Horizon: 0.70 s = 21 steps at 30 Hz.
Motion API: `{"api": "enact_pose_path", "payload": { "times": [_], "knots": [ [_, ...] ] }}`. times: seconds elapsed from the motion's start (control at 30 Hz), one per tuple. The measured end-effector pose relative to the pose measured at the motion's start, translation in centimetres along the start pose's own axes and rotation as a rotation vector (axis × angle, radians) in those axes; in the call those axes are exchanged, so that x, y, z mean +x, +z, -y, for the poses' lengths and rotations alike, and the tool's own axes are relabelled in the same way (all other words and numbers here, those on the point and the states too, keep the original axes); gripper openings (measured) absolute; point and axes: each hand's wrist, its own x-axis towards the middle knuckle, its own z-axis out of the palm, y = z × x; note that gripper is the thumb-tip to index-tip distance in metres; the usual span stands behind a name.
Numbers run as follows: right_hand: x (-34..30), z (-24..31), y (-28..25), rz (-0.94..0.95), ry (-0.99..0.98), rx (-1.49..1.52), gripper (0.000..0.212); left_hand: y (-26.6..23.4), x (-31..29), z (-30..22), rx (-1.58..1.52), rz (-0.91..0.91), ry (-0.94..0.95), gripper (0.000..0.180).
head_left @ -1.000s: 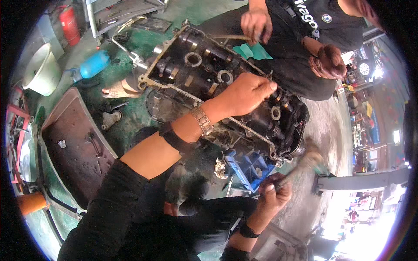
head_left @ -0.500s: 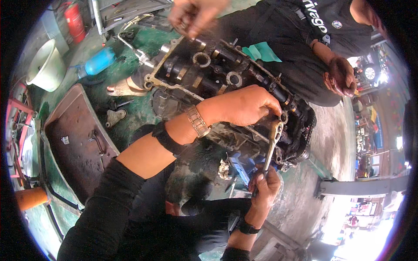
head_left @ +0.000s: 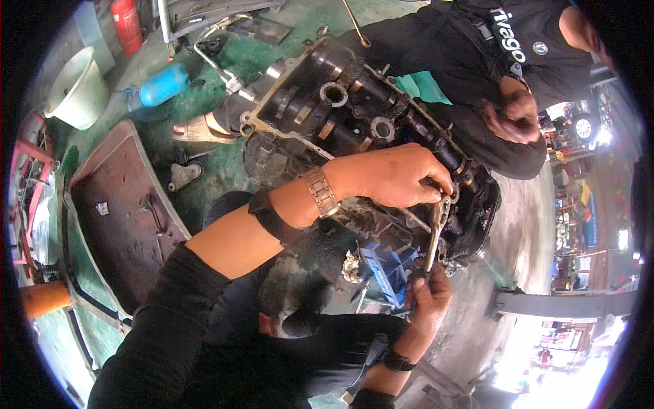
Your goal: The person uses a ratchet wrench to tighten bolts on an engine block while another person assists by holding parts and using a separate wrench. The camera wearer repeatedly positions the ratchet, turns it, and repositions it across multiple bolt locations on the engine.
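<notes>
Fingers of the right hand clasped a slender, shiny metal wrench; the left hand, curled, met its rounded far head, grip unclear, over the oily black engine's right end.

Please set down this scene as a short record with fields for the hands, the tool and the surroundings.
Left hand: at the head end of the wrench; grip unclear
Right hand: closed around the wrench's handle
Workpiece: dark engine part, beneath the left hand
Near right hand: blue divided tray
Picture left: brown tray with a tool inside
Upper left: pale bucket, blue bottle, red cylinder
Across: co-worker's hand
</notes>
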Motion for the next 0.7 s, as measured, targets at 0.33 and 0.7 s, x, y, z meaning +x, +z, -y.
{"api": "enact_pose_path", "payload": {
  "times": [0.33, 0.7],
  "knots": [
    [3.9, 4.9, -5.0, 0.134, 0.01, -0.236, 0.048, 0.3, 0.3, 0.5, 0.001, -0.036, 0.051, 0.029],
    [5.0, 3.1, -5.1, -0.127, -0.292, -0.395, 0.046, -0.1, 0.4, 0.8, 0.017, 0.04, 0.049, 0.028]
  ]
}}
